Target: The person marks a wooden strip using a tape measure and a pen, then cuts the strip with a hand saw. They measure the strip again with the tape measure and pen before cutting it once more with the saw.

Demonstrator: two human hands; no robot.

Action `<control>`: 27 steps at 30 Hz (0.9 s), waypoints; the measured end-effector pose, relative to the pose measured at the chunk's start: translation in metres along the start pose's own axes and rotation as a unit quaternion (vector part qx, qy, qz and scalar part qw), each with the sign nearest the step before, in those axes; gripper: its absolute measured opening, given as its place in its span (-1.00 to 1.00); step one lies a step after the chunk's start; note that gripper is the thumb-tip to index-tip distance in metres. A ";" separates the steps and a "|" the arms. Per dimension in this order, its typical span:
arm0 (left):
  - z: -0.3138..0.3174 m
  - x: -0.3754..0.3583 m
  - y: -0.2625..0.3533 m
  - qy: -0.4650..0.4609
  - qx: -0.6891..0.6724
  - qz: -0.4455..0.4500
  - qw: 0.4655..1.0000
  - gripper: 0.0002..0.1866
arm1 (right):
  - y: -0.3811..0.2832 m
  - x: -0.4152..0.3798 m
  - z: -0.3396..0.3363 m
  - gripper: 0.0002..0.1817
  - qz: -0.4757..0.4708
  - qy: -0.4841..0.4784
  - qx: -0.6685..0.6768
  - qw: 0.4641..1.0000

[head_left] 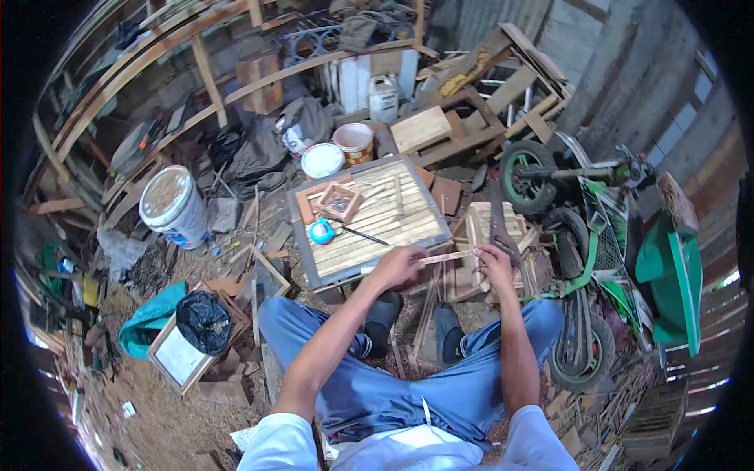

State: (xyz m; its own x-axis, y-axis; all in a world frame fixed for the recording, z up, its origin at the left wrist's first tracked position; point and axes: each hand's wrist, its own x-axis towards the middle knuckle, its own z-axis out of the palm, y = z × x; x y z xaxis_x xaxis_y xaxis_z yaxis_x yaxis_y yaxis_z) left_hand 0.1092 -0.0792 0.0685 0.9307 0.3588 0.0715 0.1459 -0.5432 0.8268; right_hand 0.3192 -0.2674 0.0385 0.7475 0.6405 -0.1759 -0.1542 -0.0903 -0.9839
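A short, thin wooden strip [448, 257] is stretched between my two hands, just off the near right corner of a low slatted table [369, 228]. My left hand [399, 268] is closed on the strip's left end. At its right end, my right hand [495, 265] pinches it with the fingers. On the table lie a small square wooden box [339, 201], a blue tape measure [321, 231], a dark thin tool [363, 235] and a narrow wood piece [399, 195]. A handsaw [499, 220] stands beside the table, past my right hand.
White bucket [174, 208] at left; paint pails [353, 143] behind the table. A small green-framed motorbike [585, 267] and a green plastic chair [675, 286] stand at right. A black bag [203, 322] and wood scraps lie on the littered floor.
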 end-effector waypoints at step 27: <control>-0.068 -0.142 -0.117 0.401 0.140 -0.112 0.898 -0.71 | 0.020 0.035 0.211 -0.78 -0.327 -0.045 -0.457 0.826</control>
State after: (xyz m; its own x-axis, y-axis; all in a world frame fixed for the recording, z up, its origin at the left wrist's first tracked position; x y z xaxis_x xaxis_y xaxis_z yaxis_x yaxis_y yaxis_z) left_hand -0.0625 -0.0149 0.0000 0.3428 0.8533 0.3928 0.4832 -0.5188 0.7053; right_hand 0.2064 -0.0861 0.0194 0.4204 0.8308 0.3647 0.8461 -0.2138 -0.4882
